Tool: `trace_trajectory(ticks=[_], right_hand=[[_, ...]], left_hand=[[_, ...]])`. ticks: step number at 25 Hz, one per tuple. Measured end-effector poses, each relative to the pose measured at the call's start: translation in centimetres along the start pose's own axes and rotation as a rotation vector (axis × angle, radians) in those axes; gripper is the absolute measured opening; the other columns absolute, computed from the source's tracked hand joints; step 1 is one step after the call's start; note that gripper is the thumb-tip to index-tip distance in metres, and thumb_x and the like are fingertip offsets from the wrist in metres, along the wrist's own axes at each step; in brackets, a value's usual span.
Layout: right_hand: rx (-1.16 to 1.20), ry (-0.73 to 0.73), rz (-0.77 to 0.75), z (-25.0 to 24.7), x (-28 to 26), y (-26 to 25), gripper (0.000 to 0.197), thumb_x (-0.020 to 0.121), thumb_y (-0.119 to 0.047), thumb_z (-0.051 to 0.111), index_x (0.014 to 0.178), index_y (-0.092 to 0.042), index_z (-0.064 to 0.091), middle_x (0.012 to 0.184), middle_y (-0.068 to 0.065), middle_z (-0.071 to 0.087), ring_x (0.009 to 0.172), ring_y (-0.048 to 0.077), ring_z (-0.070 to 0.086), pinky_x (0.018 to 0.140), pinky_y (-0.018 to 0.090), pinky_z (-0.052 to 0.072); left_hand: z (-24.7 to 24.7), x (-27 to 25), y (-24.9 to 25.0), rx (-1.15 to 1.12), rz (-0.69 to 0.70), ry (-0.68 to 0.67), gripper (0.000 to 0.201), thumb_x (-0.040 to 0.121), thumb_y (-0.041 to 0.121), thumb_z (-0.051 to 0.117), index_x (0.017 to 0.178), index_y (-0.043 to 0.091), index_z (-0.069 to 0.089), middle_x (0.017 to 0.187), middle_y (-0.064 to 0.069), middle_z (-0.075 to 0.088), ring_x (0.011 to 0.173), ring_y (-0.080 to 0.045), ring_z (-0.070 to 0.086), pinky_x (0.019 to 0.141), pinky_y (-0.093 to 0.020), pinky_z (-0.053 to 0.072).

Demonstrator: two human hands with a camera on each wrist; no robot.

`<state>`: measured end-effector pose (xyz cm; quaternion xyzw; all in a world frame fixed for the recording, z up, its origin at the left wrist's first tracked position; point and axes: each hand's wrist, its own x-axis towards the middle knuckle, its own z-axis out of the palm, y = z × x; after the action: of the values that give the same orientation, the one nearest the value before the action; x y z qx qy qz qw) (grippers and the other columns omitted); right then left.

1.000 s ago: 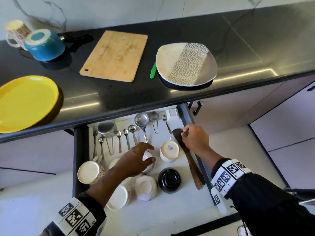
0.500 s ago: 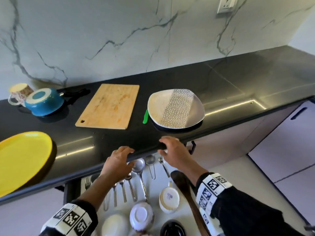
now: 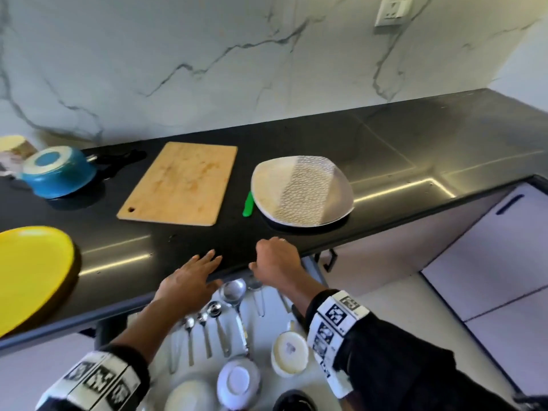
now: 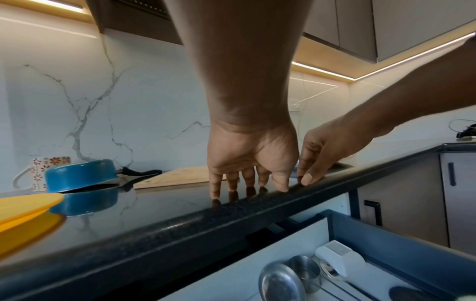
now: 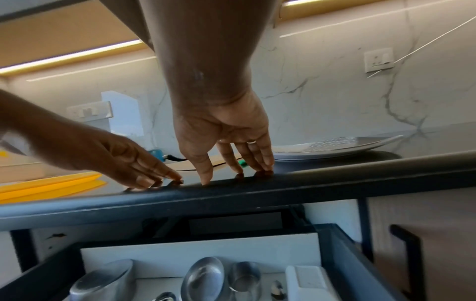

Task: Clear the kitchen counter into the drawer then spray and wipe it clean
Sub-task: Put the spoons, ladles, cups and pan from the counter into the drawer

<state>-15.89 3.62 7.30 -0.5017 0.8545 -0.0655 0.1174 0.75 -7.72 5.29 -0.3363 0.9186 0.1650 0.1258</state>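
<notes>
The black counter (image 3: 296, 143) holds a wooden cutting board (image 3: 178, 183), a patterned square plate (image 3: 302, 191), a green-handled item (image 3: 248, 204) beside that plate, an upturned blue pot (image 3: 57, 172), a floral mug (image 3: 13, 149) and a yellow plate (image 3: 29, 271). Below, the open drawer (image 3: 267, 330) carries spoons, ladles and cups. My left hand (image 3: 207, 268) lies over the counter's front edge with straight fingers (image 4: 216, 189) touching the top. My right hand (image 3: 272, 256) sits just to its right, fingertips (image 5: 262, 165) on the edge. Both hold nothing.
A marble wall with a socket (image 3: 393, 8) backs the counter. The counter's right stretch (image 3: 444, 137) is bare steel-grey. Closed cabinet doors (image 3: 489, 247) stand at the right. The drawer's dark side wall (image 5: 342, 254) juts out under my hands.
Both hands rose out of the drawer to the counter's front edge. The right hand let go of the wooden spatula, which stays in the drawer. The view tilted up.
</notes>
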Motion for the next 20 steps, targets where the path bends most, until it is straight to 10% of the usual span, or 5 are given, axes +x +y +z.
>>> trace_trajectory(ticks=[7, 20], right_hand=[[0.21, 0.043, -0.222, 2.0, 2.4, -13.5, 0.036, 0.09, -0.035, 0.065, 0.118, -0.013, 0.06, 0.115, 0.006, 0.059, 0.111, 0.028, 0.056, 0.088, 0.036, 0.047], [0.344, 0.056, -0.314, 8.9, 0.2, -43.7, 0.027, 0.086, -0.033, 0.072, 0.109, -0.02, 0.066, 0.119, 0.001, 0.059, 0.109, 0.024, 0.056, 0.084, 0.035, 0.048]], left_hand=[[-5.5, -6.4, -9.8, -0.034, -0.114, 0.192, 0.039, 0.091, 0.038, 0.058, 0.129, 0.031, 0.057, 0.136, 0.008, 0.054, 0.123, -0.02, 0.053, 0.096, -0.035, 0.045], [-7.7, -23.0, -43.9, -0.187, -0.229, 0.286, 0.03, 0.089, 0.036, 0.062, 0.118, 0.027, 0.064, 0.125, -0.001, 0.061, 0.113, -0.026, 0.058, 0.089, -0.036, 0.048]])
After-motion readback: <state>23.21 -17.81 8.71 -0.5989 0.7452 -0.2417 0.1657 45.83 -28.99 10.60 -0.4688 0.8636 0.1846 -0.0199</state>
